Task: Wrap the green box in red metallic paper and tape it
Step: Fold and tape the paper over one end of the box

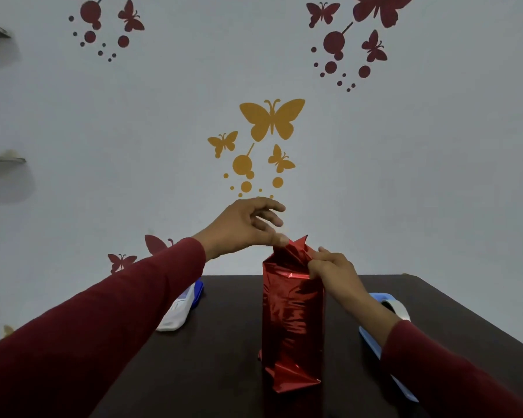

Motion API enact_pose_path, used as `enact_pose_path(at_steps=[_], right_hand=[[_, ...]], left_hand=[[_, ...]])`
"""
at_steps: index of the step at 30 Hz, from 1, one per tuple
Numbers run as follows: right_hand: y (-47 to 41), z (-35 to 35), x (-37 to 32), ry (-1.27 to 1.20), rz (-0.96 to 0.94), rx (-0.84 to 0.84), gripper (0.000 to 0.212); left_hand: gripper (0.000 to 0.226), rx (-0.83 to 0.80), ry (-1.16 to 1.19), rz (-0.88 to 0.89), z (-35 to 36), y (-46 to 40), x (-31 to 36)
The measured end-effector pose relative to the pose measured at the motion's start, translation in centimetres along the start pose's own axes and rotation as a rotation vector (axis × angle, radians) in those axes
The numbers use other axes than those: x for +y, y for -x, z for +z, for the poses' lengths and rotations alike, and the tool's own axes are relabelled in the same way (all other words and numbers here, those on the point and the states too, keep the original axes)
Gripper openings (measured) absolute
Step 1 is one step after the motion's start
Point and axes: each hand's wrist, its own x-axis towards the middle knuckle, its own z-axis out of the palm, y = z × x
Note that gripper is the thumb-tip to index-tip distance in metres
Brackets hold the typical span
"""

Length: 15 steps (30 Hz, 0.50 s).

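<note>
Two red sleeves reach over a dark table (224, 342) toward the red metallic paper (292, 321), which already sheathes the upright box at table centre; no green shows. The left hand (248, 227) pinches the top flap between thumb and forefinger, other fingers spread. The right hand (329, 267) grips the opposite flap. Step in hand: folding the top end closed. The next move likely calls for creasing both flaps flat, then reaching the tape roll (396, 309), near the right forearm on a blue tray (372, 339).
</note>
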Motion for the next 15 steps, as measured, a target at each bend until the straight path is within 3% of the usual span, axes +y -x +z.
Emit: enact_pose_path(at_steps=[2, 4, 6, 11, 15], right_hand=[[-0.2, -0.1, 0.1, -0.015, -0.018, -0.024, 0.016], [-0.1, -0.1, 0.0, -0.019, -0.045, -0.044, 0.010], [-0.1, -0.2, 0.1, -0.032, -0.071, -0.052, 0.009], [-0.5, -0.5, 0.9, -0.059, -0.084, -0.085, 0.010], [-0.8, -0.1, 1.4, -0.080, -0.087, -0.073, 0.012]], left_hand=[[0.067, -0.114, -0.081, -0.063, 0.1, 0.4, -0.7], [0.050, -0.172, -0.166, -0.069, 0.9, 0.5, -1.3], [0.028, -0.092, -0.146, -0.042, 1.7, 0.5, -1.4], [0.017, 0.064, 0.173, -0.108, 2.8, 0.8, -1.3], [0.030, 0.079, 0.349, -0.176, 3.8, 1.3, -1.3]])
